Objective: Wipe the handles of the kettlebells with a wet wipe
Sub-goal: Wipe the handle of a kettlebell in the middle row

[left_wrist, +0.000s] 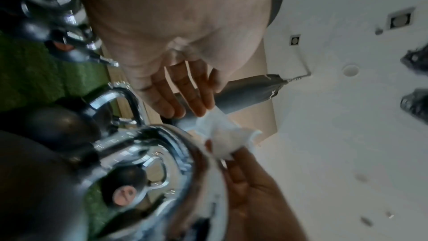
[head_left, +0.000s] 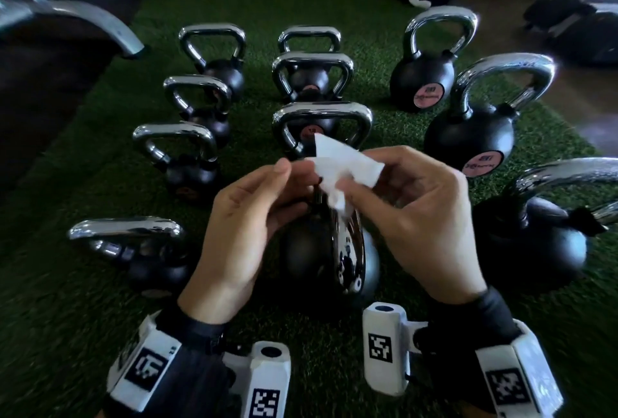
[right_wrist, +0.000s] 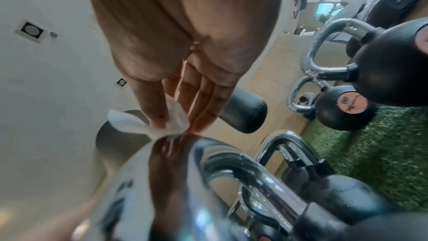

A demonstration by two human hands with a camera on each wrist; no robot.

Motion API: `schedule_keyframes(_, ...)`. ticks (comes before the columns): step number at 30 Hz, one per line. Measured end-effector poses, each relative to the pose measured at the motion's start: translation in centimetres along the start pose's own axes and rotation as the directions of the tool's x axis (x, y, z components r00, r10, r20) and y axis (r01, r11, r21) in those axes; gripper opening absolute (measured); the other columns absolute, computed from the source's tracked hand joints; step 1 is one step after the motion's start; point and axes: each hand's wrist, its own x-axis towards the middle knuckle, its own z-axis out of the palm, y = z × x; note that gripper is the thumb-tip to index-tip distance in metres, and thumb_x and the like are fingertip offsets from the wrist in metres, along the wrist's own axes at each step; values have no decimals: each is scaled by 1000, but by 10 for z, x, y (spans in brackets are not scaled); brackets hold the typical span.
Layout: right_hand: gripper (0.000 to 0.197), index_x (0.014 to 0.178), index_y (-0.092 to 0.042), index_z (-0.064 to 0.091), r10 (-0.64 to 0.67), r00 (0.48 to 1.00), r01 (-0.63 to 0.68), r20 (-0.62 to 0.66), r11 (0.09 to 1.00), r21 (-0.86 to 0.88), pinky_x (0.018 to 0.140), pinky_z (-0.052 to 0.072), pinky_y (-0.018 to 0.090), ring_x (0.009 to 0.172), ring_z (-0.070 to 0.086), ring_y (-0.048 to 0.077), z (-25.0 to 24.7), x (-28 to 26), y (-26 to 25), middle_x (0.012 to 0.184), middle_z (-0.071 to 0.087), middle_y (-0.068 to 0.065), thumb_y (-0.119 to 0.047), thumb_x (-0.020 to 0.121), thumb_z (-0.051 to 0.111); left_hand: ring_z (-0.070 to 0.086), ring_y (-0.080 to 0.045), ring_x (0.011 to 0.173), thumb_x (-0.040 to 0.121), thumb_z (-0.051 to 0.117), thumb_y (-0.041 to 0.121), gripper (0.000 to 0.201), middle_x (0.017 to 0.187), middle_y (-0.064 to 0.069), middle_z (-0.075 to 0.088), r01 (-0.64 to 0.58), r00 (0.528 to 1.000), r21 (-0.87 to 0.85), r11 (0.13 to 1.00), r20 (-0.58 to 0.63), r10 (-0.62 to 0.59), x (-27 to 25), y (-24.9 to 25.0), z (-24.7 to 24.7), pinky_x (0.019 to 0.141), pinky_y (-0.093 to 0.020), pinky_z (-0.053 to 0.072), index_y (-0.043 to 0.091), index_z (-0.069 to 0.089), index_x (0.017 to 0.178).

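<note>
Right hand (head_left: 414,217) pinching a crumpled white wet wipe (head_left: 341,166) between thumb and fingertips, directly above the chrome handle (head_left: 347,250) of the nearest kettlebell (head_left: 301,250). Left hand (head_left: 247,220) alongside, fingers loosely extended toward the wipe's left edge; whether actually touching it, cannot tell from the head view, and in the left wrist view the fingertips (left_wrist: 199,109) sit right at the cloth. Not closed around anything visible.

Key relation: handle immediately beneath both hands, seen edge-on from above, its long axis running near-to-far, away from the body rather than across it. Wipe hanging down to just about meet the top of the bar; in the right wrist view the cloth (right_wrist: 148,125) appears to touch the chrome (right_wrist: 185,180). Right hand the nearer and better placed for the stroke, probably a wrap and slide along that near-far line; left free to steady the bell.

Likely stage: readying or refolding the wipe before the rub on this handle.

Around it, many more black kettlebells with chrome handles: a column on the left (head_left: 177,156), a row straight ahead (head_left: 321,123), larger ones with pink labels on the right (head_left: 468,136). All standing on green artificial turf (head_left: 334,344). Beyond, wood flooring and pale wood panelling, dark bags at the far right, a white ceiling with recessed fittings in the wrist views.
</note>
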Motion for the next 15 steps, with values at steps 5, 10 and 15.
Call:
schedule_keyframes(5, 33, 105, -30, 77, 172, 974, -160, -145, 983, 92, 83, 63, 52, 84, 77, 29, -21, -3, 43, 97, 80, 1, -3, 87, 78, 46, 7, 136, 80, 83, 20, 76, 146, 18, 56, -172, 963, 788, 591, 261, -68, -1, -40, -45, 118, -32, 40, 38, 50, 147)
schedule_keyframes(10, 26, 108, -23, 80, 311, 941, -309, -132, 950, 32, 89, 60, 57, 91, 77, 26, -23, -18, 87, 104, 80, 0, -9, 86, 80, -11, -18, 160, 49, 56, 100, 156, 174, 2, -8, -404, 886, 911, 81, 412, -211, -8, -104, -32, 130, -45, 12, 18, -9, 165)
schedule_keyframes(15, 36, 110, -15, 78, 401, 915, -400, -42, 916, 40, 89, 62, 49, 96, 77, 19, -12, -14, 91, 103, 80, 2, 1, 78, 83, 14, -21, 159, 66, 62, 86, 128, 170, 0, 21, -377, 926, 905, 198, 375, 45, -4, -131, -21, 126, -48, 22, 13, 20, 164)
